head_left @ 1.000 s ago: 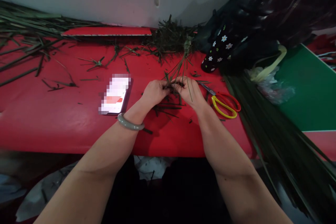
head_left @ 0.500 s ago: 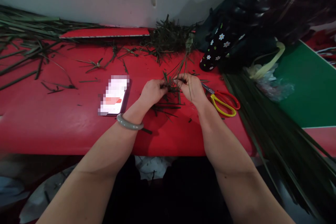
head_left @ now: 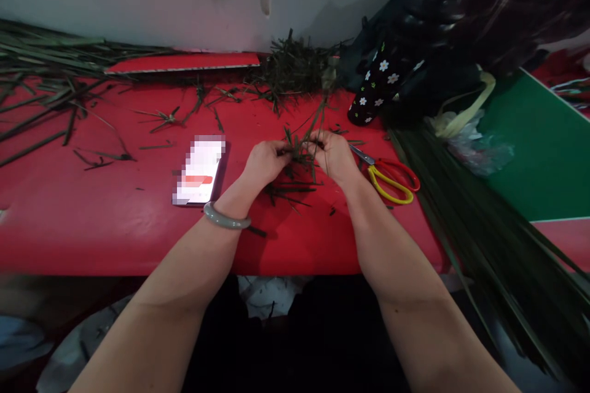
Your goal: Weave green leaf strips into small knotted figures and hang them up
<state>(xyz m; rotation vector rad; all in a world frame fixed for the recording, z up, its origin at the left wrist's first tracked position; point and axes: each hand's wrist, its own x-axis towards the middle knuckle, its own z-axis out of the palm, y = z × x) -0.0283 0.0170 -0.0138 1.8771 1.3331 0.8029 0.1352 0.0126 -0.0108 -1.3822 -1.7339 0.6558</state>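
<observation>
Over the red tabletop, my left hand pinches the left side of a tangled knot of dark green leaf strips. Opposite it, my right hand has its fingers closed on strips at the knot's right side. Long thin strips rise from the knot toward the back. Red and yellow handled scissors lie just right of my right hand. Cut leaf pieces are scattered below the knot. The exact fingertip contact is partly hidden by the strips.
A lit phone lies left of my left hand. Behind are a leaf scrap pile and a flowered black item. Long leaves hang over the table's right edge, near a green board. More leaves lie back left.
My right hand's fingers have shifted slightly at the knot, and remain closed. My left hand keeps its pinch. The whole view has moved slightly.
</observation>
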